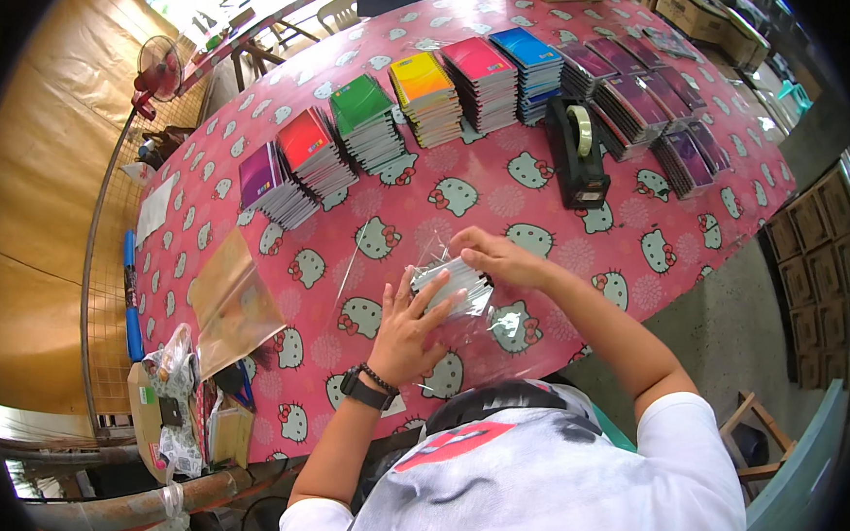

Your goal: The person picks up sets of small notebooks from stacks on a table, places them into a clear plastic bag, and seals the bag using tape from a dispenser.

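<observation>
A small stack of notebooks point(460, 289), its white page edges showing, lies on the table near my body in a clear plastic wrapper point(479, 339). My left hand point(408, 325) rests on the stack's left side, fingers spread across it. Above the stack's far edge, my right hand point(499, 257) has its fingers curled and pinched at the plastic. The covers of this stack are hidden. Beyond my hands stand stacks of notebooks with purple point(265, 178), red point(308, 142), green point(361, 106), yellow point(423, 82), pink point(478, 62) and blue point(526, 53) covers.
A black tape dispenser point(577, 163) stands right of the coloured stacks, before several purple packs point(639, 103). Brown plastic sleeves point(233, 302) lie at the left, above a box of supplies point(148, 414). A pink patterned cloth point(410, 196) covers the table. Cartons point(815, 260) are piled at right.
</observation>
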### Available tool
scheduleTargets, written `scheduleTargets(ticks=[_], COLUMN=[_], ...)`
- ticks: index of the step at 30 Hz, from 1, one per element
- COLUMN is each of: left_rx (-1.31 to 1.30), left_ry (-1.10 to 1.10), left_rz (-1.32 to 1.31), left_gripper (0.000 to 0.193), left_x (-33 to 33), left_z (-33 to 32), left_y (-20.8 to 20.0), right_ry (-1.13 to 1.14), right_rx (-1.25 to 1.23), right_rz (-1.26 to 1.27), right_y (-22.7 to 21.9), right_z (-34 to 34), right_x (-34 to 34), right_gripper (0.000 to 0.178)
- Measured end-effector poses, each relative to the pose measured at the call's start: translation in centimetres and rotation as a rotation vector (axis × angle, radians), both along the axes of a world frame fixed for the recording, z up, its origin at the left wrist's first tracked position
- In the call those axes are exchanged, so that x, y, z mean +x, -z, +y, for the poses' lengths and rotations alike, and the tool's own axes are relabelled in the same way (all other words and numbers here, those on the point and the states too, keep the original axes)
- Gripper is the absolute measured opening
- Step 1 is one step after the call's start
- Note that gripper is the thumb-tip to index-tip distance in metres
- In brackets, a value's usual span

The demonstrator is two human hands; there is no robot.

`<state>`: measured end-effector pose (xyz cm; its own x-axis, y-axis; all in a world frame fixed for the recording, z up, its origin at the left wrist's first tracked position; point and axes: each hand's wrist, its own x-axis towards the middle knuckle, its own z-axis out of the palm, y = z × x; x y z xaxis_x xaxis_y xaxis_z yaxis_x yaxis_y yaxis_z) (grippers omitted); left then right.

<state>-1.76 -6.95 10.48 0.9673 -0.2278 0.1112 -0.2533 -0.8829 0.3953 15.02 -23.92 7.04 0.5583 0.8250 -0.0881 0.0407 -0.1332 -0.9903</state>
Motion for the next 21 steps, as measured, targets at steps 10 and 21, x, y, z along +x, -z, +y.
scheduleTargets(ticks=[10,21], left_rx=[-0.073,-0.057], left_ry=[0.002,-0.015], left_rz=[-0.053,-0.048], left_gripper=[0.075,0.074], left_x=[0.3,0.0], left_z=[-0.5,-0.3], left_y=[0.2,0.4], right_ry=[1.185,1.113], right_rx=[-0.618,-0.029], right_rz=[-0.700,-0.036], right_y=[3.1,4.0], right_z=[-13.8,-13.6], right_x=[12.8,6.7], right_gripper=[0.027,0.017])
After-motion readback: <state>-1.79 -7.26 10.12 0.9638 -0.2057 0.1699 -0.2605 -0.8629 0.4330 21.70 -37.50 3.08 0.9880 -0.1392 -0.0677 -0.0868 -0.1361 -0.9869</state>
